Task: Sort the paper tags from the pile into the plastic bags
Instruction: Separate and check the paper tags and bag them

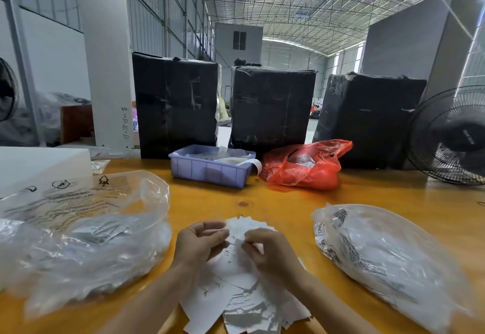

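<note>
A pile of white paper tags [244, 305] lies on the wooden table [288, 202] right in front of me. My left hand [199, 242] holds a fanned stack of white tags [246, 224] above the pile. My right hand [267, 251] pinches one tag at the stack's near edge. A clear plastic bag [86, 242] with tags inside lies open to the left. A second clear plastic bag [385, 263], filled with white tags, lies to the right.
A purple plastic bin [210, 169] and a red plastic bag [304, 165] sit further back on the table. Behind them stand three black wrapped boxes [270, 108]. A black fan [451, 137] is at the far right, a white foam block [39, 163] at the far left.
</note>
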The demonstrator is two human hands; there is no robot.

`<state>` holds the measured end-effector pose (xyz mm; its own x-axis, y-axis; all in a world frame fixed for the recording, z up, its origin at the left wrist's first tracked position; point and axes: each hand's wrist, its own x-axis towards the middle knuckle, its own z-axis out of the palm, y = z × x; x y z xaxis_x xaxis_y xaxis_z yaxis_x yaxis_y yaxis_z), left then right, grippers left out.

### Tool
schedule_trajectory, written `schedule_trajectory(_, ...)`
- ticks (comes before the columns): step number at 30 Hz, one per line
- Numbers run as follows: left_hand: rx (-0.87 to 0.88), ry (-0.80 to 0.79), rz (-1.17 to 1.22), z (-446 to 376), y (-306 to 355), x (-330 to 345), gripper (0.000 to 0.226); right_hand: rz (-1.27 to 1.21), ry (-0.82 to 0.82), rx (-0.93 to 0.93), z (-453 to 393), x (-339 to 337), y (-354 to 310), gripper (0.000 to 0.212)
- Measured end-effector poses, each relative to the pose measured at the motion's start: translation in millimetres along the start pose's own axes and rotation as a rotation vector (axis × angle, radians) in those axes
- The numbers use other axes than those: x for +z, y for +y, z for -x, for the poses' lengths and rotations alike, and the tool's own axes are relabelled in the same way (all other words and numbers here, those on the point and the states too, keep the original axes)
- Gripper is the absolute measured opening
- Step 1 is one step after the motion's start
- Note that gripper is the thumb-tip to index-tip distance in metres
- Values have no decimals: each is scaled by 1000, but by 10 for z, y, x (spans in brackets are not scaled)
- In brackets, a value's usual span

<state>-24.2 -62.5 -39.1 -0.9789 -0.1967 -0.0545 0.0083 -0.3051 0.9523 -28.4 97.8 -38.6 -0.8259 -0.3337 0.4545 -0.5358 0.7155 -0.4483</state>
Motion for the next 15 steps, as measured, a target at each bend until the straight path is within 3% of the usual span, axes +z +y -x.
schedule_trajectory(3,4,22,61,-19,27,0,12,-588,150,259,-47,-140,-30,13)
schedule_trajectory(6,13,28,87,-22,30,-11,15,-987,66,406,-76,-279,18,13)
schedule_trajectory(10,-30,1,145,2,14,5,10,-955,56,310,-36,-369,72,43)
schedule_trajectory(15,-74,-64,197,39,26,36,15,-881,89,203,-23,-400,99,50)
